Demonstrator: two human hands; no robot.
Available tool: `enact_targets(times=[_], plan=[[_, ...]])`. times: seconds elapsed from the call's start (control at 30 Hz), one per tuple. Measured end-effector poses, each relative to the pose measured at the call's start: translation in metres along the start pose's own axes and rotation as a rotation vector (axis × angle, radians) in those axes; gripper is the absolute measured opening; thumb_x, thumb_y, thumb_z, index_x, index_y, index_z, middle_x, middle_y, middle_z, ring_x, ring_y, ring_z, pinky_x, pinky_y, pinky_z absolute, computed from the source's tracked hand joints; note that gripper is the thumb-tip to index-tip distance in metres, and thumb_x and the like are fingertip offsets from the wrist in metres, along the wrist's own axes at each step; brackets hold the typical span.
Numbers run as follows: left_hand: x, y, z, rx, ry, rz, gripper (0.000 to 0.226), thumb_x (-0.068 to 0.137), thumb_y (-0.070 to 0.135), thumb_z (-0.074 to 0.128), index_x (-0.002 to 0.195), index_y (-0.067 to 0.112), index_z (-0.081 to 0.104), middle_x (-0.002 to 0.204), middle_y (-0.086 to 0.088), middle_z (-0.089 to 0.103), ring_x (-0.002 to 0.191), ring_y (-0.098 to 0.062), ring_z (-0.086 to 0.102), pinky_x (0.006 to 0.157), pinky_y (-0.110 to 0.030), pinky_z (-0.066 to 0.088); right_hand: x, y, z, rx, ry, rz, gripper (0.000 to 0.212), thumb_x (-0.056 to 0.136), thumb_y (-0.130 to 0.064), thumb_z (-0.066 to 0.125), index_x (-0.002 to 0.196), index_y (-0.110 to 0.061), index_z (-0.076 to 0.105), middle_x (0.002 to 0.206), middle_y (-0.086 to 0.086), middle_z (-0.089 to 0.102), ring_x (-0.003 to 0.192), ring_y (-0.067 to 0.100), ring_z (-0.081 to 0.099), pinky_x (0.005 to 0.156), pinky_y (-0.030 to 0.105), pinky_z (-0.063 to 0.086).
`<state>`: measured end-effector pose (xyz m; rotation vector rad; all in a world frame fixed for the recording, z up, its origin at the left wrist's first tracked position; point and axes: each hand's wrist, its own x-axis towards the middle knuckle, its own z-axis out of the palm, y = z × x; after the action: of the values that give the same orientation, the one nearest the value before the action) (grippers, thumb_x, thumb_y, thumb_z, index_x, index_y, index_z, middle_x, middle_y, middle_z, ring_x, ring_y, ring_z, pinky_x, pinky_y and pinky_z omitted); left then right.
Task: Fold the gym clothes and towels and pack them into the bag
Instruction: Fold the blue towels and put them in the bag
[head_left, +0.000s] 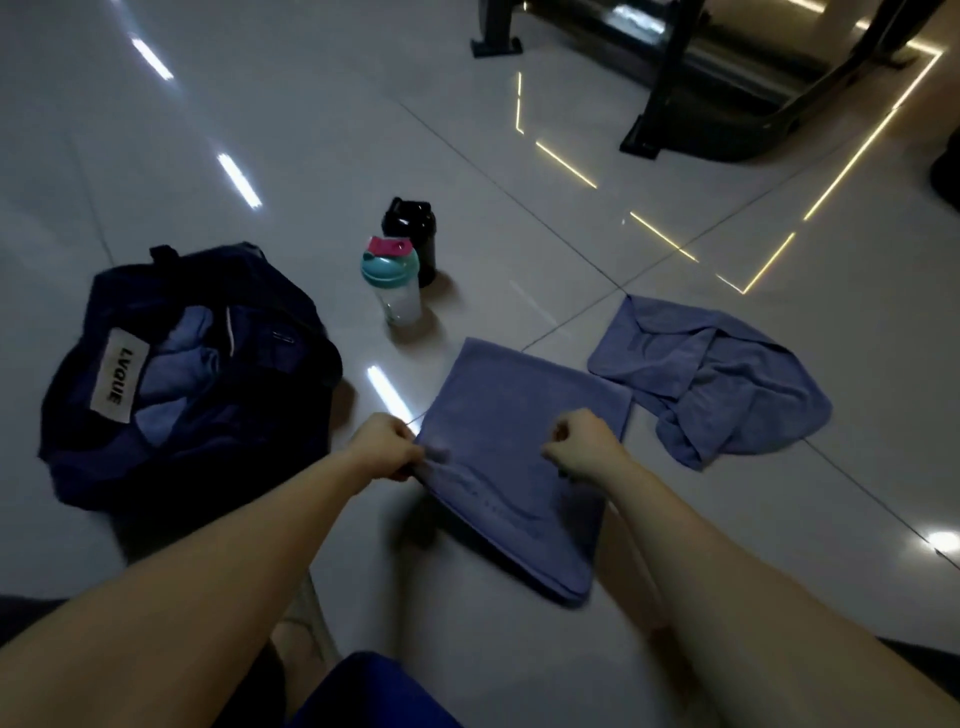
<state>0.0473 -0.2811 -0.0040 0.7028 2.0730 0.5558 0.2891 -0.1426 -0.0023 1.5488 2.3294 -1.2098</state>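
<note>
A blue towel (514, 421) lies folded flat on the tiled floor in front of me. My left hand (387, 449) pinches its left edge, lifting it slightly. My right hand (584, 441) is curled in a fist over the towel's right part, gripping its fabric. A second blue towel (711, 374) lies crumpled to the right. The dark navy bag (208, 415) sits open at the left, with blue clothes (182, 353) inside and a white label on its rim.
Two shaker bottles stand behind the towel: a clear one with a teal lid (395, 286) and a black one (413, 234). Black gym equipment legs (654, 104) stand at the far right. My knee in blue shorts (374, 696) is at the bottom.
</note>
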Motion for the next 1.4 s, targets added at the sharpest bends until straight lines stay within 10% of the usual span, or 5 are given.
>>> enact_targets(times=[0.23, 0.5, 0.8, 1.13, 1.4], plan=[[-0.027, 0.133, -0.076, 0.336, -0.242, 0.446, 0.017, 0.077, 0.001, 0.077, 0.078, 0.011, 0.063, 0.069, 0.001, 0.061, 0.060, -0.005, 0.060, 0.060, -0.021, 0.054, 0.014, -0.133, -0.073, 0.172, -0.129, -0.397, 0.037, 0.080, 0.010, 0.065, 0.114, -0.004, 0.068, 0.106, 0.008, 0.067, 0.102, 0.022, 0.063, 0.087, 0.035, 0.055], [-0.077, 0.237, -0.152, 0.208, -0.148, 0.665, 0.033, 0.076, -0.001, 0.083, 0.099, 0.003, 0.059, 0.074, 0.000, 0.067, 0.065, -0.012, 0.060, 0.058, -0.021, 0.049, -0.008, -0.178, -0.162, 0.389, -0.228, -0.474, 0.020, 0.079, -0.012, 0.074, 0.093, 0.003, 0.071, 0.091, 0.009, 0.067, 0.098, 0.019, 0.061, 0.104, 0.048, 0.042], [-0.092, 0.303, -0.215, -0.172, -0.127, 0.741, 0.018, 0.081, 0.019, 0.081, 0.093, 0.008, 0.074, 0.088, -0.009, 0.068, 0.082, -0.017, 0.062, 0.076, -0.028, 0.053, -0.042, -0.241, -0.255, 0.528, 0.002, -0.669, 0.017, 0.088, 0.003, 0.068, 0.101, -0.002, 0.060, 0.093, 0.008, 0.071, 0.088, 0.016, 0.070, 0.080, 0.028, 0.057], [-0.085, 0.338, -0.204, -0.389, -0.262, 0.738, 0.027, 0.071, 0.020, 0.077, 0.096, 0.009, 0.076, 0.096, -0.007, 0.071, 0.099, -0.023, 0.062, 0.091, -0.035, 0.051, -0.060, -0.257, -0.290, 0.420, 0.174, -0.635, 0.037, 0.083, -0.034, 0.076, 0.107, -0.007, 0.064, 0.109, 0.018, 0.066, 0.102, 0.028, 0.066, 0.088, 0.040, 0.055], [-0.077, 0.342, -0.196, -0.424, -0.414, 0.661, 0.019, 0.088, 0.000, 0.066, 0.104, 0.007, 0.075, 0.102, -0.011, 0.070, 0.098, -0.023, 0.063, 0.088, -0.033, 0.052, -0.049, -0.236, -0.303, 0.381, 0.160, -0.633, 0.017, 0.100, -0.015, 0.058, 0.110, -0.003, 0.066, 0.110, 0.021, 0.065, 0.097, 0.024, 0.064, 0.089, 0.042, 0.054]])
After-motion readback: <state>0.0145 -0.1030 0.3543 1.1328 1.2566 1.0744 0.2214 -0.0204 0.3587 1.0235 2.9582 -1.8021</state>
